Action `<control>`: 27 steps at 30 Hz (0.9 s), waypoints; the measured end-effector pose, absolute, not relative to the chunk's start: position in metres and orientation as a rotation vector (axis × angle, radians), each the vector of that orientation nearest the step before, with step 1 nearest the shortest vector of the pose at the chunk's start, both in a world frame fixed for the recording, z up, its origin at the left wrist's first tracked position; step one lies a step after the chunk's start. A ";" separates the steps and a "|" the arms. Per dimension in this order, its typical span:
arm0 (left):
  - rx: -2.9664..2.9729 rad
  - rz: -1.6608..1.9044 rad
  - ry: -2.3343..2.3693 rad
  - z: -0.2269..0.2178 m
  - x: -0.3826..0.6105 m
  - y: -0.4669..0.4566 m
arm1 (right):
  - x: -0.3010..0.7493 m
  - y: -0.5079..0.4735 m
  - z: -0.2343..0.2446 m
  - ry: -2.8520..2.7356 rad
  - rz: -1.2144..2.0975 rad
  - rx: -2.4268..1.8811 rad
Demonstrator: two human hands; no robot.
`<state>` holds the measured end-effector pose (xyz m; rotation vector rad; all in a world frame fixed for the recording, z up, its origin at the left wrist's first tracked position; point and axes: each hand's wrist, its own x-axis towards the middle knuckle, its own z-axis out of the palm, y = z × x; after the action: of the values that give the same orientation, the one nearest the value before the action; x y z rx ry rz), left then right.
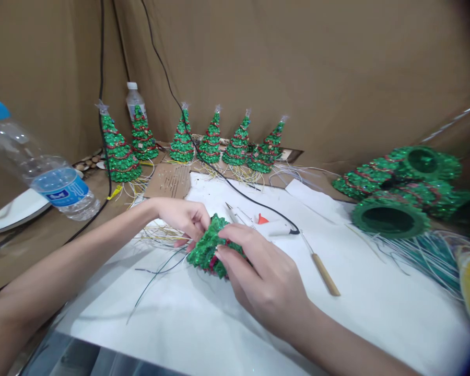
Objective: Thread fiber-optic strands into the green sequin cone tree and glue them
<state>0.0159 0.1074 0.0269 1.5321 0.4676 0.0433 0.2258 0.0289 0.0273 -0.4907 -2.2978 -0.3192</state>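
A small green sequin tree [208,246] with red trim lies on its side on the white sheet [235,313] at the middle of the table. My left hand [182,216] pinches its far end with curled fingers. My right hand [258,274] grips its near side, fingers wrapped over the sequins. Thin green wires [156,271] trail from the tree toward the front left.
Several finished sequin trees [211,141] stand in a row along the brown back wall. Hollow green cones [399,193] lie stacked at the right. A wooden-handled tool [323,271], a glue gun [276,227] with black cord, and a water bottle [43,167] at the left are nearby.
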 end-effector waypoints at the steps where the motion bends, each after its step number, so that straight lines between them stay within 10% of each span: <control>1: 1.538 0.043 0.470 0.027 0.016 0.107 | 0.226 0.031 0.027 -2.304 -0.300 -0.503; 13: 1.620 0.048 0.468 0.026 0.016 0.109 | 0.234 0.063 0.019 -2.326 0.611 -0.664; 27: 1.682 0.034 0.494 0.025 0.016 0.108 | 0.230 0.063 0.010 -2.251 0.655 -0.640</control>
<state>0.0160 0.1079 0.0245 1.6823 0.4936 0.0338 0.2302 0.0634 0.0104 -0.6396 -2.2506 0.6553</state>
